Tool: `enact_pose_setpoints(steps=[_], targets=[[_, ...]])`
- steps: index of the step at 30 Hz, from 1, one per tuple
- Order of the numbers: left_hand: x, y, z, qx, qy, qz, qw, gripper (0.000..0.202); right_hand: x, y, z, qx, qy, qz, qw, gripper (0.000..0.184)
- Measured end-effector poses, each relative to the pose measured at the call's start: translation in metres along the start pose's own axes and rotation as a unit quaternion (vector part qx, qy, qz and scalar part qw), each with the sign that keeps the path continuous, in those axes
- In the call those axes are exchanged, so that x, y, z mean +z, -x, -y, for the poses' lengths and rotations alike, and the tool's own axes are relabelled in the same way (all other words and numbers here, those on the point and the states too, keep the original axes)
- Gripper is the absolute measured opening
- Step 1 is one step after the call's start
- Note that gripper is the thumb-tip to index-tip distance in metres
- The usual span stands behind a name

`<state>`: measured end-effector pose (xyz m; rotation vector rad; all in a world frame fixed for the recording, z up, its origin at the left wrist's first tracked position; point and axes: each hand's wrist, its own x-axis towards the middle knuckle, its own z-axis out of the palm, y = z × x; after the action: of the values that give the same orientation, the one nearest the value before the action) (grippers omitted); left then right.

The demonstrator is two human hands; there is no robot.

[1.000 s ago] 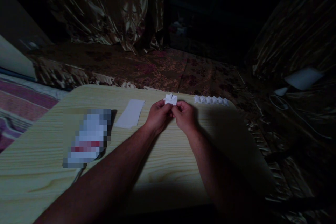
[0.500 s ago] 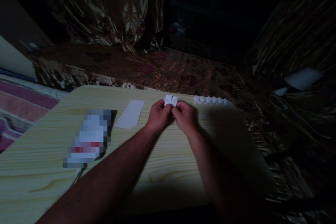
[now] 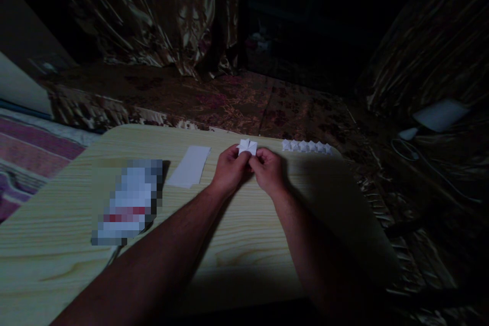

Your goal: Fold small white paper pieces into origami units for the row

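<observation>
My left hand and my right hand meet above the far part of a light wooden table. Both pinch a small folded white paper piece, which sticks up between the fingertips. A flat white paper strip lies on the table just left of my left hand. A row of several small folded white paper pieces lies near the table's far right edge, beyond my right hand.
A blurred-out object lies on the table at the left. Patterned dark fabric covers the floor beyond the table, with shiny curtains behind. A white device with a cable lies at the right. The room is dim.
Nothing has visibly changed apart from a slight shift of the folded paper between my fingertips.
</observation>
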<state>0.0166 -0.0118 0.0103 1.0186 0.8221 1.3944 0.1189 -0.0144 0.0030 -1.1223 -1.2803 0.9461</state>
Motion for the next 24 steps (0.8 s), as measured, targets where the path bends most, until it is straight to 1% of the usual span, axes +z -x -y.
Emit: enact_pose_setpoints(steps=[6, 8, 13, 17, 20, 22, 24], targets=[[0.000, 0.000, 0.000, -0.014, 0.005, -0.007, 1.000, 0.015, 0.001, 0.000, -0.002, -0.007, -0.008, -0.003, 1.000, 0.009], [0.000, 0.000, 0.000, -0.021, 0.010, 0.003, 1.000, 0.015, 0.000, -0.001, -0.004, -0.003, -0.023, -0.005, 1.000, 0.009], [-0.001, 0.001, -0.003, -0.045, 0.046, 0.032, 0.997, 0.015, -0.003, -0.002, -0.001, 0.029, -0.064, -0.010, 0.997, 0.008], [-0.001, 0.001, -0.006, -0.059, 0.064, 0.043, 0.995, 0.014, -0.005, -0.001, 0.005, 0.040, -0.077, 0.015, 0.996, 0.005], [-0.002, 0.000, -0.005, -0.059, 0.060, 0.016, 0.996, 0.018, -0.005, 0.001, 0.007, 0.034, -0.042, 0.040, 0.998, 0.004], [-0.003, -0.001, -0.003, -0.057, 0.039, -0.010, 0.998, 0.020, -0.005, 0.002, 0.007, 0.032, -0.018, 0.044, 0.998, 0.005], [-0.003, -0.002, -0.001, -0.049, 0.023, -0.022, 0.998, 0.021, -0.004, 0.002, 0.006, 0.038, -0.019, 0.041, 0.998, 0.006]])
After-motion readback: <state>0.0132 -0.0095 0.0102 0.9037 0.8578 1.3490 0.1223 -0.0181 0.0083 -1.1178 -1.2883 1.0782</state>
